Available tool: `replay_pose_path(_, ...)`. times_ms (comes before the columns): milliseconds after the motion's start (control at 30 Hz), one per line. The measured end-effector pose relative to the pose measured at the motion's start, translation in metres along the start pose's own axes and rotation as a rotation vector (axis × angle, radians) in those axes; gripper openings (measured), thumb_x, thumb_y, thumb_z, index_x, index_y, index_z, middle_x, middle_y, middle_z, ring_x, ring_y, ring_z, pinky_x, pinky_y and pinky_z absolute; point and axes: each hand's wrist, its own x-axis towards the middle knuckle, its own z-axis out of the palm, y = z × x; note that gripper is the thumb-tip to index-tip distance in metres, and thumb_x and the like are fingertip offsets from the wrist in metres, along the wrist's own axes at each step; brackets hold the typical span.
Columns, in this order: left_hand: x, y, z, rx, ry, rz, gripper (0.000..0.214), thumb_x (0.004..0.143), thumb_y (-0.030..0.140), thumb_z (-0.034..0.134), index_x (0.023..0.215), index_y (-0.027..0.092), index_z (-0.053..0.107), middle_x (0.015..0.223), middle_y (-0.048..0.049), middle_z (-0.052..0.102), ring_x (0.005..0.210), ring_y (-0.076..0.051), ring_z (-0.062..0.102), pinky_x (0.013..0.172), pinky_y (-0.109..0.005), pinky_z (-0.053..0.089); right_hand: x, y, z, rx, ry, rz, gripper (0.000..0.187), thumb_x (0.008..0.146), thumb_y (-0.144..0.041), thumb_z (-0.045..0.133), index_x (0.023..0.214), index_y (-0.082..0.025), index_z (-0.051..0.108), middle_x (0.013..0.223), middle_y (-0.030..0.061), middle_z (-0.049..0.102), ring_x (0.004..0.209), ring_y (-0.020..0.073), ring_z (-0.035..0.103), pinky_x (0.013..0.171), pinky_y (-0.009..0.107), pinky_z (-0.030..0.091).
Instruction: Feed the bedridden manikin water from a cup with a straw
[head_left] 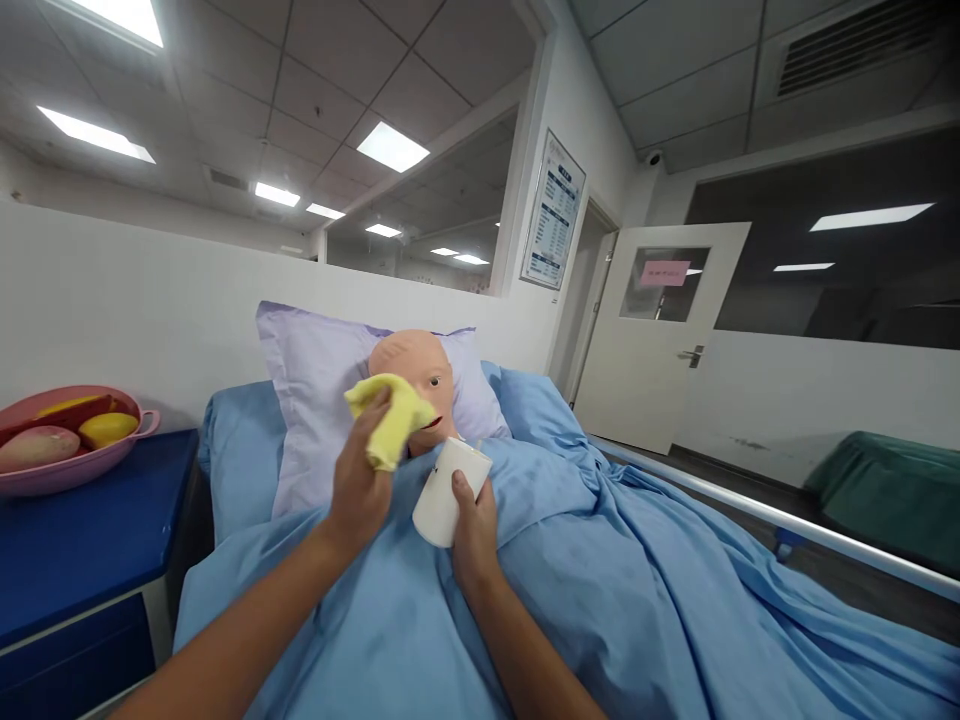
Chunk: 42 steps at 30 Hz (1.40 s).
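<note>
A training manikin's head point(412, 355) rests on a lilac pillow point(315, 390). My left hand point(364, 480) is closed on a yellow cloth point(391, 415), which hangs in front of the manikin's cheek and covers one eye and part of the mouth from view. Whether the cloth touches the face I cannot tell. In my right hand point(476, 520) is a white cup point(448, 500), tilted, held over the blue quilt point(555, 550) just below the manikin's chin. The inside of the cup does not show.
On the left, a blue bedside cabinet point(90, 540) bears a pink basket point(82, 470) of fruit. A white bed rail point(750, 505) runs along the right side. Behind the bed is a low white wall point(150, 290); a door point(637, 370) stands ajar at the back right.
</note>
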Motion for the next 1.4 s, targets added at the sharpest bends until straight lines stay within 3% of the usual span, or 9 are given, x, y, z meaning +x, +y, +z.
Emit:
replay_pose_path(100, 0.022, -0.012, 0.015, 0.08, -0.339, -0.093, 0.033, 0.079, -0.002, 0.06, 0.104, 0.016, 0.074, 0.144, -0.0083, 0.056, 0.149, -0.022, 0.028, 0.123, -0.037, 0.02, -0.001, -0.003, 0.002, 0.052, -0.013, -0.027, 0.055, 0.08, -0.049, 0.073, 0.126, -0.024, 0.056, 0.099, 0.0024, 0.073, 0.079, 0.0208, 0.07, 0.07, 0.033, 0.057)
replay_pose_path(167, 0.034, -0.025, 0.019, 0.081, -0.43, -0.219, 0.035, 0.078, -0.005, 0.056, 0.102, 0.014, 0.073, 0.141, -0.0121, 0.058, 0.148, -0.023, 0.03, 0.123, -0.041, 0.018, -0.001, -0.005, 0.003, 0.074, 0.014, -0.024, 0.053, 0.08, -0.05, 0.073, 0.124, -0.024, 0.058, 0.096, 0.0015, 0.072, 0.077, 0.0204, 0.069, 0.069, 0.033, 0.058)
replay_pose_path(267, 0.042, -0.045, 0.018, 0.129, -0.438, -0.284, 0.039, 0.077, -0.006, 0.056, 0.107, 0.013, 0.072, 0.138, -0.014, 0.06, 0.149, -0.024, 0.027, 0.123, -0.041, 0.013, 0.0, -0.007, 0.004, 0.105, 0.055, 0.002, 0.05, 0.081, -0.052, 0.07, 0.12, -0.023, 0.059, 0.092, 0.0013, 0.072, 0.074, 0.0203, 0.068, 0.066, 0.033, 0.059)
replay_pose_path(467, 0.034, -0.063, -0.002, 0.294, -0.447, -0.132, 0.032, 0.079, 0.003, 0.062, 0.106, 0.016, 0.073, 0.13, -0.0155, 0.065, 0.147, -0.029, 0.032, 0.124, -0.047, 0.009, -0.001, -0.009, 0.004, 0.133, 0.064, -0.002, 0.049, 0.082, -0.053, 0.069, 0.119, -0.022, 0.06, 0.094, 0.0032, 0.072, 0.077, 0.0215, 0.069, 0.065, 0.033, 0.059)
replay_pose_path(633, 0.023, -0.073, -0.042, 0.852, -0.605, 0.3, 0.031, 0.088, 0.018, 0.059, 0.117, 0.014, 0.069, 0.124, -0.017, 0.069, 0.125, -0.031, 0.059, 0.116, -0.054, 0.035, -0.001, -0.009, 0.005, 0.118, 0.046, 0.014, 0.05, 0.081, -0.052, 0.07, 0.12, -0.022, 0.06, 0.094, 0.0023, 0.073, 0.074, 0.0199, 0.07, 0.065, 0.031, 0.058)
replay_pose_path(767, 0.019, -0.067, -0.054, 1.183, -0.612, 0.745, 0.041, 0.096, 0.011, 0.038, 0.131, 0.017, 0.058, 0.124, -0.0117, 0.07, 0.115, -0.022, 0.066, 0.101, -0.042, 0.054, -0.001, -0.007, 0.005, 0.117, 0.045, 0.026, 0.051, 0.08, -0.052, 0.071, 0.12, -0.021, 0.06, 0.09, 0.0012, 0.073, 0.072, 0.0184, 0.069, 0.063, 0.029, 0.057)
replay_pose_path(933, 0.031, -0.043, -0.015, 1.026, -0.339, 0.808, 0.042, 0.096, 0.01, 0.039, 0.135, 0.018, 0.051, 0.134, -0.0114, 0.064, 0.128, -0.019, 0.057, 0.109, -0.04, 0.049, 0.0, -0.005, 0.002, 0.1, 0.033, 0.031, 0.052, 0.081, -0.053, 0.07, 0.121, -0.022, 0.061, 0.088, 0.0015, 0.072, 0.071, 0.0185, 0.067, 0.061, 0.029, 0.056)
replay_pose_path(1133, 0.059, -0.057, -0.002, 1.315, -0.652, 1.136, 0.038, 0.097, 0.009, 0.04, 0.132, 0.009, 0.053, 0.133, -0.0172, 0.064, 0.132, -0.024, 0.054, 0.111, -0.046, 0.047, 0.003, -0.005, 0.005, 0.139, 0.02, -0.039, 0.052, 0.084, -0.048, 0.068, 0.129, -0.025, 0.058, 0.109, 0.0037, 0.073, 0.088, 0.0213, 0.069, 0.071, 0.031, 0.056)
replay_pose_path(1400, 0.049, -0.063, -0.017, 1.457, -0.656, 1.188, 0.039, 0.097, 0.008, 0.04, 0.133, 0.007, 0.054, 0.131, -0.0171, 0.065, 0.127, -0.024, 0.058, 0.109, -0.043, 0.049, 0.003, -0.004, 0.004, 0.161, -0.007, -0.061, 0.05, 0.086, -0.046, 0.067, 0.129, -0.021, 0.058, 0.109, 0.005, 0.072, 0.088, 0.0208, 0.068, 0.07, 0.03, 0.055)
